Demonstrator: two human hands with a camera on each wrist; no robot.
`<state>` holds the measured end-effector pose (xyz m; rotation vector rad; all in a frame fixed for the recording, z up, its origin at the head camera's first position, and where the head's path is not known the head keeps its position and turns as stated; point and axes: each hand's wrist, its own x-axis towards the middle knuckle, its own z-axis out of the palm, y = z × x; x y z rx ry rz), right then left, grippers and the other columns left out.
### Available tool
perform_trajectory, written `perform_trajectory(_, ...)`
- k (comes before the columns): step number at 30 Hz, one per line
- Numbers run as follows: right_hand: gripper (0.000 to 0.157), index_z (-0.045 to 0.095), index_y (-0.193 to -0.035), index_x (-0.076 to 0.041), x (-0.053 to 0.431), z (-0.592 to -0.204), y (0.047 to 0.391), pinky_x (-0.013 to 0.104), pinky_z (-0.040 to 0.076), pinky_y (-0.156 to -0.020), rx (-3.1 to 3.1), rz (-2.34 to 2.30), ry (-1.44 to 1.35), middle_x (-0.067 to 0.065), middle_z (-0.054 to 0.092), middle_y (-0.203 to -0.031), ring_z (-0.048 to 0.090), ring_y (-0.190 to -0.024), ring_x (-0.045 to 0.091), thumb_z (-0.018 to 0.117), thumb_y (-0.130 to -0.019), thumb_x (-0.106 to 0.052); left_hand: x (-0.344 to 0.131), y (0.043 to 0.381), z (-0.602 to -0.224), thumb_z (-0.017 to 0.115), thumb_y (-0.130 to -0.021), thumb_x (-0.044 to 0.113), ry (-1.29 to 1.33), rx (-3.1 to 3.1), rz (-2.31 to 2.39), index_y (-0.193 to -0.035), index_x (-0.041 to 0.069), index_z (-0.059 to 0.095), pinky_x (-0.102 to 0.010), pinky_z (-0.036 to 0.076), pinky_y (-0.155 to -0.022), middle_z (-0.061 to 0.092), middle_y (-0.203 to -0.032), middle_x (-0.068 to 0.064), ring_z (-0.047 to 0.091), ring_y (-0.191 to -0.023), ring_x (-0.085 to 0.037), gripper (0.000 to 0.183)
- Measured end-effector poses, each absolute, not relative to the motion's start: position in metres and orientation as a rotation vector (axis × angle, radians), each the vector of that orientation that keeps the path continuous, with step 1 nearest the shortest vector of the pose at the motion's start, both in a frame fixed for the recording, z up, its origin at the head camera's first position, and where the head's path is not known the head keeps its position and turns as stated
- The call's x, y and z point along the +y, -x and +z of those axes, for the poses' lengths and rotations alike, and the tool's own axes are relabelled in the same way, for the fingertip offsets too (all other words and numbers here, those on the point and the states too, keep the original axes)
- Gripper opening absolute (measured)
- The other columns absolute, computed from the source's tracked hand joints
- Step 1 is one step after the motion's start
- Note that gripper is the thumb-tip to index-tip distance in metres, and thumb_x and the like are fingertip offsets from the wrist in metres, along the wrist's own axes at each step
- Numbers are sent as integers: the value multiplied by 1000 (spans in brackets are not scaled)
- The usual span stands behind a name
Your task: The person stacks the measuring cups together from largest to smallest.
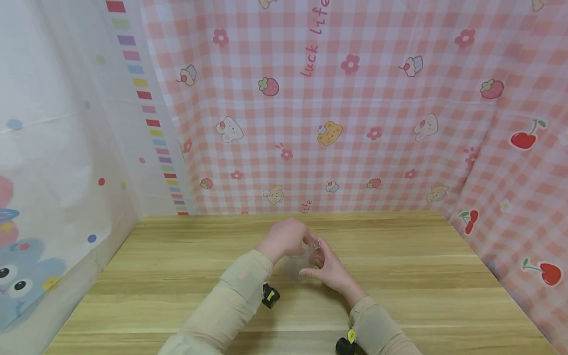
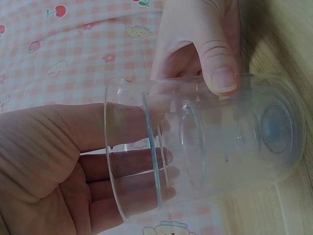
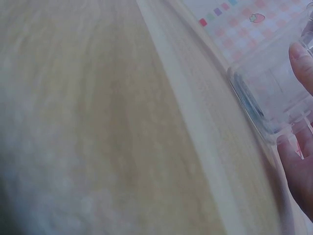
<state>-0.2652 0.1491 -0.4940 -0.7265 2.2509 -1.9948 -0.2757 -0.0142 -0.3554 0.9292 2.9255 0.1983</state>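
A clear, see-through cup (image 1: pixel 295 267) stands on the table between the two hands. My right hand (image 1: pixel 330 271) holds it from the side, the thumb pressed along its outer wall and the fingers behind it. From above, my left hand (image 1: pixel 286 239) reaches in through the mouth of the cup (image 2: pixel 230 161). Through the wall, the thumb and fingers of that hand (image 2: pixel 44 166) close about a smaller clear cup (image 2: pixel 194 142), whose outline is faint. The base of the outer cup (image 3: pixel 252 105) shows at the side in the right wrist view.
Pale wood covers the table (image 1: pixel 177 246). A pink checked cloth (image 1: pixel 368 98) hangs behind it and along the right, and a white printed cloth (image 1: pixel 57 123) hangs at left. Small black wrist cameras (image 1: pixel 269 296) are strapped under both forearms.
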Motion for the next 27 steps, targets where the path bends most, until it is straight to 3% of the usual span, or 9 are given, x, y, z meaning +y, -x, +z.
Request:
perform_trajectory(13, 91, 26, -152, -7, 149, -492, 264, 47, 32, -113, 2269, -1983, 723, 20, 35, -154, 39, -138, 38, 80, -80, 0, -14, 277, -357, 81, -81, 13, -923, 2925, 180, -100, 15, 78, -32, 55, -84, 73, -101, 4, 67, -97, -17, 20)
perform_trajectory(27, 90, 26, -151, -6, 149, -493, 265, 45, 33, -113, 2253, -1985, 708, 21, 36, -152, 38, -138, 38, 80, -79, 2, -16, 277, -360, 78, -80, 7, -940, 2903, 294, -103, 13, 78, -33, 54, -88, 73, -107, 1, 66, -103, -20, 24)
